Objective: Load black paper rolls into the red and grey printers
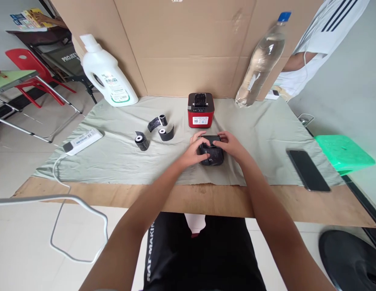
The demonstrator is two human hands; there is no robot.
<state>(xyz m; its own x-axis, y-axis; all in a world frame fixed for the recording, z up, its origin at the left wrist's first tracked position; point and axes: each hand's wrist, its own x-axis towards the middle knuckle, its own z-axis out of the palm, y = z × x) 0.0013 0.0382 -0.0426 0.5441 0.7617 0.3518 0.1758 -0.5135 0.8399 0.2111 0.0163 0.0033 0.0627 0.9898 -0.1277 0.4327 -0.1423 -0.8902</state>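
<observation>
A small black box-shaped device (214, 157) rests on the grey-green cloth, near the middle of the table. My left hand (196, 150) is wrapped round its left side, with the thumb on its front and fingers over the top. On the right, my right hand (229, 144) grips the top and right edge with bent fingers. Just behind the device stands a red and black printer (201, 110) with a white label. Three dark rolls lie to the left: one roll (141, 141) in front, another (166, 133) with a loose tail, and a third (158, 121) partly unwound.
A white jug (107, 74) and a water bottle (261, 62) stand before the cardboard (188, 44). A power strip (84, 141) lies left, a phone (308, 170) right. Beyond are a green stool (344, 152) and a person's white sleeve (335, 24).
</observation>
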